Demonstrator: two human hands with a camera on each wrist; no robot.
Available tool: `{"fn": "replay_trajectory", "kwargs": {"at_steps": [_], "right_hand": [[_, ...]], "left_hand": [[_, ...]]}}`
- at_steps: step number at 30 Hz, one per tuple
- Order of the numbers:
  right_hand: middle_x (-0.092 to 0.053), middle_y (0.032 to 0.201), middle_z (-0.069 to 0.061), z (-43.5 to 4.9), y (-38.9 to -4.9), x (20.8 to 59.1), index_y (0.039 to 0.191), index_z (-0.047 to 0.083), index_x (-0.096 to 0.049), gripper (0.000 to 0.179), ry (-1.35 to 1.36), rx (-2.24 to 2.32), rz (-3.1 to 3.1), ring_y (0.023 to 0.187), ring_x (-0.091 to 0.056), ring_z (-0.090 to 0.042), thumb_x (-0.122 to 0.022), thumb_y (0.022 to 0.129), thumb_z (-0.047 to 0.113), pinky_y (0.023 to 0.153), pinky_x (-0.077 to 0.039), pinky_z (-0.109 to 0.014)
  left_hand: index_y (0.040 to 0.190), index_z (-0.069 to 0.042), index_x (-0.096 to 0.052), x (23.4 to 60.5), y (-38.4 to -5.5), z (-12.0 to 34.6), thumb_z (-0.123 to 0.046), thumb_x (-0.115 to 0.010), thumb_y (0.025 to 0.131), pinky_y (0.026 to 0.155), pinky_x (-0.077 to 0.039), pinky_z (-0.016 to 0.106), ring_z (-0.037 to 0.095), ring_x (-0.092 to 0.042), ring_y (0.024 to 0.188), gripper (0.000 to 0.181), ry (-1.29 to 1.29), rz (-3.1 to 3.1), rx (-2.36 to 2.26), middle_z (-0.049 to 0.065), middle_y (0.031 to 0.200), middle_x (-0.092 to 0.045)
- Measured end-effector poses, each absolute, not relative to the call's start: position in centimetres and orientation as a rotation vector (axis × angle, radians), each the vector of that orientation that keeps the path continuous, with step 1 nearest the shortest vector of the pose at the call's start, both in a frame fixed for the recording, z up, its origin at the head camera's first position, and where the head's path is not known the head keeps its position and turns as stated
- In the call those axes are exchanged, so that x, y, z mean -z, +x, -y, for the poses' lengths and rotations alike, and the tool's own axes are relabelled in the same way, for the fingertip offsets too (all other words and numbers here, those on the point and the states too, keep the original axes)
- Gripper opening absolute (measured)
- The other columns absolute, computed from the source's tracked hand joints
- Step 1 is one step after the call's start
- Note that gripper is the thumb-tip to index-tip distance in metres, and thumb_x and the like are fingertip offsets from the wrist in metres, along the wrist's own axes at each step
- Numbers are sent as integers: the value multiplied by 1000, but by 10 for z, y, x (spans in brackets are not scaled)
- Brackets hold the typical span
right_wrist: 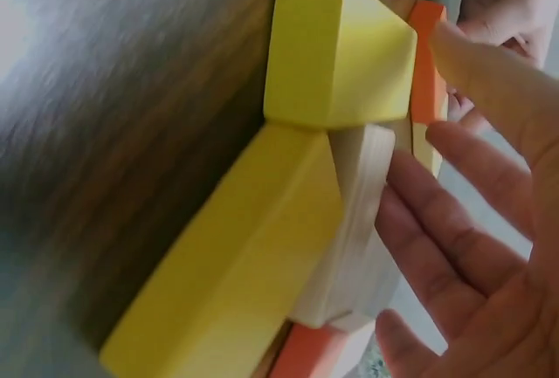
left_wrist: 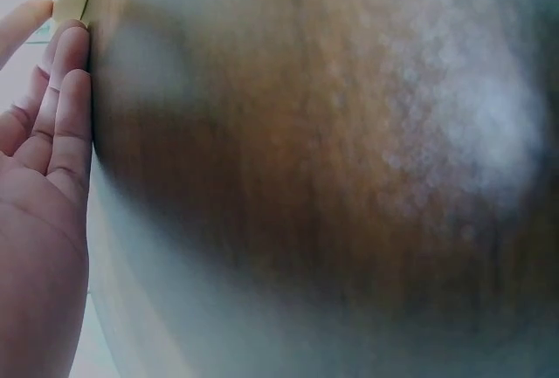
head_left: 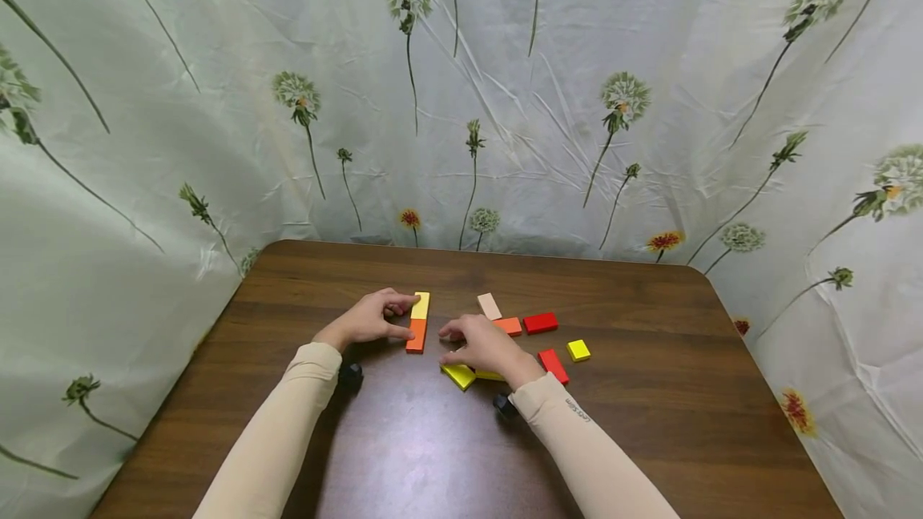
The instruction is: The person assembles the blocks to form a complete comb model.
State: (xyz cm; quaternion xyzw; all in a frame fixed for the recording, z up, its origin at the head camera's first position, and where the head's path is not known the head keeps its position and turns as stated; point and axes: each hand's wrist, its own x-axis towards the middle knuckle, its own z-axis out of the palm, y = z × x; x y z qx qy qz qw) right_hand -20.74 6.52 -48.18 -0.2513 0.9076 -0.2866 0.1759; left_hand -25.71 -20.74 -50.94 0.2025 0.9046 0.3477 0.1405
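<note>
Left of the table's middle, a pale yellow block (head_left: 421, 306) and an orange block (head_left: 416, 340) lie end to end in a line. My left hand (head_left: 370, 317) is at their left side, index fingertip at the yellow block and thumb at the orange one. In the left wrist view its other fingers are extended. My right hand (head_left: 483, 345), fingers spread and holding nothing, hovers over a loose group of blocks. Below it lie a yellow block (head_left: 459, 376) and a second yellow block (right_wrist: 227, 256). A plain wooden block (right_wrist: 349, 221) is close to its fingertips.
Right of the hands are a pale wooden block (head_left: 489, 306), another orange block (head_left: 509, 326), a red block (head_left: 541, 323), a second red block (head_left: 553, 366) and a small yellow block (head_left: 578, 351). A flower-print curtain (head_left: 505, 102) hangs behind the brown table (head_left: 649, 439).
</note>
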Motion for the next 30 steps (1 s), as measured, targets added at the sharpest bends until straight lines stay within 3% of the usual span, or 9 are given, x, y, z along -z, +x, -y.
{"fn": "replay_trajectory", "kwargs": {"at_steps": [6, 18, 30], "right_hand": [[-79, 124, -4, -77, -214, 475, 131, 9, -77, 44, -870, 806, -2494, 119, -71, -24, -89, 90, 19, 103, -56, -41], [-73, 124, -4, -90, -224, 472, 138, 12, -74, 62, -960, 636, -2517, 109, -64, -20, -96, 82, 28, 96, -54, -35], [-70, 125, -5, -90, -226, 475, 138, 16, -75, 59, -934, 595, -2549, 112, -61, -22, -95, 83, 25, 98, -51, -39]], "left_hand": [[150, -12, -65, 513, -269, 207, -33, -92, 85, 109, -52, 52, 24, -64, 115, 73, 589, -2616, -1014, 9, 123, -65], [152, -15, -63, 515, -287, 207, -37, -94, 84, 108, -52, 51, 23, -63, 113, 78, 616, -2616, -1025, 8, 121, -64], [154, -15, -61, 513, -292, 208, -38, -92, 85, 108, -52, 51, 24, -63, 114, 79, 627, -2625, -983, 9, 122, -64]]}}
